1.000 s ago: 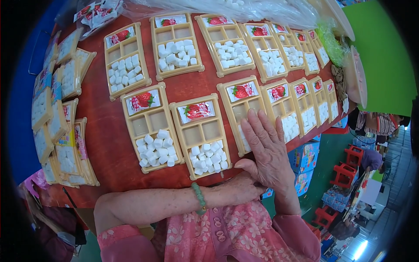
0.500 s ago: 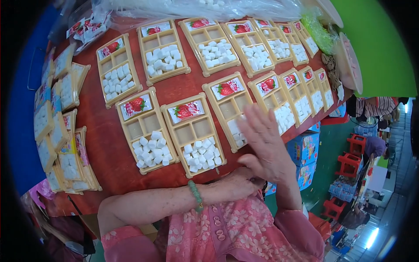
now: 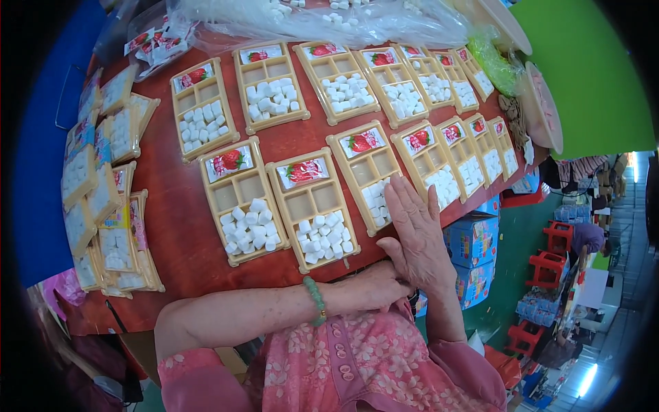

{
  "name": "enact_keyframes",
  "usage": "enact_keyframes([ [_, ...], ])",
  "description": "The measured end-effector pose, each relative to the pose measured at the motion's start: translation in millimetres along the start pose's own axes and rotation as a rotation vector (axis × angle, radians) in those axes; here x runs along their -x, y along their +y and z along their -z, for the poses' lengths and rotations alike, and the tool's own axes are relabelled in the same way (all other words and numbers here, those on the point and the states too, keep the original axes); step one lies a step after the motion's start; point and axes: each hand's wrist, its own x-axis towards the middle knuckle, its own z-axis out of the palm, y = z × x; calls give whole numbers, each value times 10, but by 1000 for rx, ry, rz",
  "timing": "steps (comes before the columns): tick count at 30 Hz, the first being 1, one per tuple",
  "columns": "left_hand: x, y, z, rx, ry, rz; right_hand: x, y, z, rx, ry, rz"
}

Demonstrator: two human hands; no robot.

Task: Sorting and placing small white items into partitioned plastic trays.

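Observation:
My right hand (image 3: 420,242) is held palm down at the table's near edge, its fingers stretched out and nothing in them. Its fingertips overlap the lower right of a beige compartment tray (image 3: 359,169) and hide part of it. White marshmallow-like cubes (image 3: 375,200) fill that tray's large compartment, and a strawberry-printed sachet (image 3: 362,141) lies in its top one. My left hand (image 3: 376,285) crosses in front of my body, below a green bead bracelet, and meets my right wrist. Its fingers are mostly hidden there. Nearest to it is another filled tray (image 3: 299,203).
Similar trays stand in two rows across the red table (image 3: 165,233). Stacked trays (image 3: 103,178) lean at the left. Clear plastic sheeting (image 3: 309,27) with loose cubes lies along the far edge. At right are a round pink-white basin (image 3: 549,117) and blue boxes (image 3: 473,244).
The view has shifted, so the trays sit slightly farther right and lower. My right hand, blurred and raised over the tray before, is now lower and sharper. My left hand stays at the right wrist.

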Motion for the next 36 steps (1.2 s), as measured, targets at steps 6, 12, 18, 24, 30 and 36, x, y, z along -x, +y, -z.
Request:
enact_keyframes([
  [6, 42, 43, 8, 24, 15, -21, 44, 89, 153, -222, -4, -10],
  [12, -33, 36, 3, -61, -16, 85, -12, 76, 162, 16, -10, -26],
  [18, 27, 100, -11, -32, -25, 111, 37, 63, 54, 81, -50, 13],
  [24, -14, -7, -7, -32, 30, 69, 27, 133, 216, -181, 210, -63],
  [30, -11, 34, 13, -39, 22, 41, -178, 97, 201, -102, 384, -134],
  [36, -48, -31, 3, -29, 28, -1, -284, 27, 184, -87, 303, -174],
])
